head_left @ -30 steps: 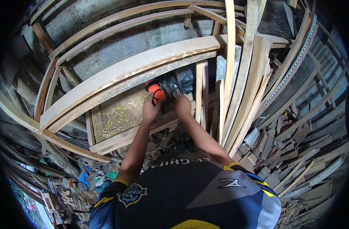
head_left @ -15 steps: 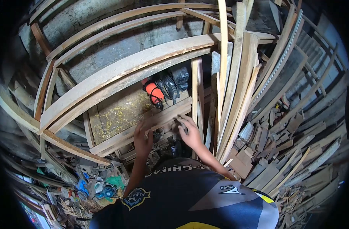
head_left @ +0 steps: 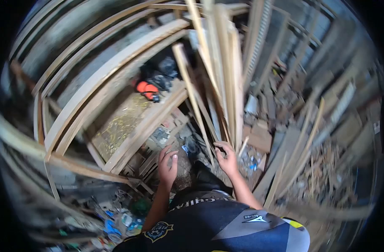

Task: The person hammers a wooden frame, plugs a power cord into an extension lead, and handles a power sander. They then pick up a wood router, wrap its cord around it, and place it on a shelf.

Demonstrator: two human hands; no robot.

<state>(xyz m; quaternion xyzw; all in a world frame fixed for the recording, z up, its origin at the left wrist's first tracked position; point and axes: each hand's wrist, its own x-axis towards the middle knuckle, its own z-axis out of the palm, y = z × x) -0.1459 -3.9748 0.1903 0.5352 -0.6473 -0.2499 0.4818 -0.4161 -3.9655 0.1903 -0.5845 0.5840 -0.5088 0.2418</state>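
My left hand (head_left: 168, 165) is raised in front of my body with its fingers apart and nothing in it. It is a little below the front rail (head_left: 145, 126) of the wooden frame, not touching it. To the right, my right hand (head_left: 225, 157) has spread, bent fingers and is also free of any object. The nearest things to it are the lower ends of the upright wooden planks (head_left: 229, 84) and a thin slat (head_left: 196, 107). On the board inside the frame lies an orange and black power tool (head_left: 147, 90) beside black plastic bags (head_left: 161, 77).
Yellow shavings (head_left: 120, 122) cover part of the board (head_left: 135, 110). Many wood offcuts (head_left: 326, 172) are heaped at the right. Bottom left holds a clutter of blue and green items (head_left: 112, 227). Long curved-looking beams (head_left: 112, 69) cross above.
Both hands have come away from the front rail, back toward my body. My view has turned to the right, so the frame and planks appear shifted left and tilted.
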